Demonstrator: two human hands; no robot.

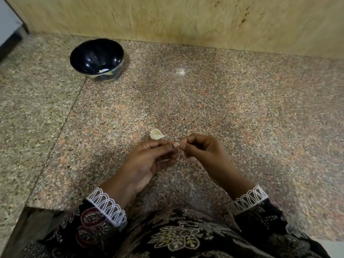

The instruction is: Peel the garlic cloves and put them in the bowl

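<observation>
A small garlic clove (pixel 176 145) sits between my two hands above the granite counter; only its pale tip shows. My left hand (pixel 149 161) pinches it between thumb and fingers. Meeting it from the right, my right hand (pixel 202 148) has curled fingers and pinches the clove's end or its skin. Another pale garlic piece (pixel 157 134) lies on the counter just beyond my fingertips. The black bowl (pixel 84 53) stands at the far left of the counter, with a few pale pieces (pixel 105 71) at its bottom.
The speckled granite counter (pixel 223 108) ends at a beige wall (pixel 186 17) behind. Its near edge drops away at the lower left (pixel 28 208). A grey object (pixel 9 25) stands at the far left edge. My patterned sleeves fill the bottom.
</observation>
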